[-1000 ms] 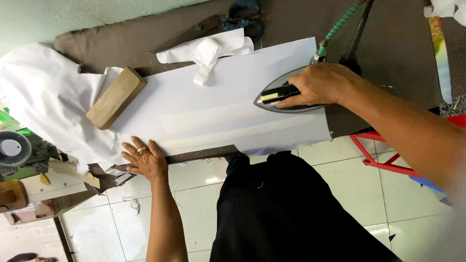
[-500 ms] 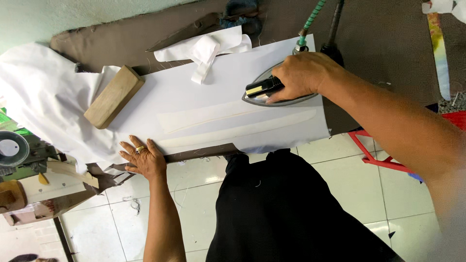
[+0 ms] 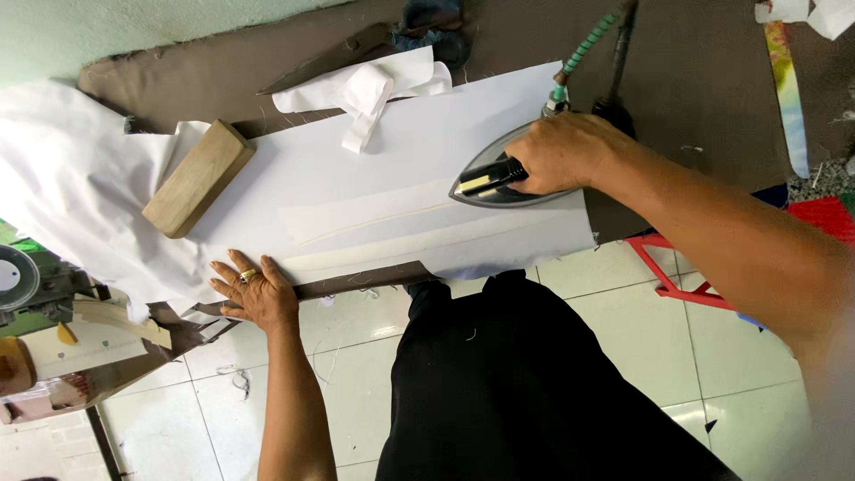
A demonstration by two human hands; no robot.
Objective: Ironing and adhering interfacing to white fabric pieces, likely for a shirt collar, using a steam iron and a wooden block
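My right hand (image 3: 570, 153) grips the black handle of a steel iron (image 3: 485, 187) that rests flat on a white cloth (image 3: 392, 169) spread over a brown padded table (image 3: 695, 80). The iron's tip points left along a long folded cream strip (image 3: 374, 218) lying on the cloth. My left hand (image 3: 254, 289), with a ring on one finger, lies flat with spread fingers on the near left edge of the cloth, holding it down. A wooden block (image 3: 198, 178) sits on the cloth to the left.
A crumpled white fabric piece (image 3: 365, 93) lies at the far side of the cloth. A green-banded hose (image 3: 583, 49) runs from the iron's back. A sewing machine (image 3: 27, 285) stands left, a red stool frame (image 3: 686, 281) right, on white tiled floor (image 3: 356, 356).
My right hand has slid the iron leftward along the cloth toward the folded strip. My left hand has stayed pressed on the cloth's near edge.
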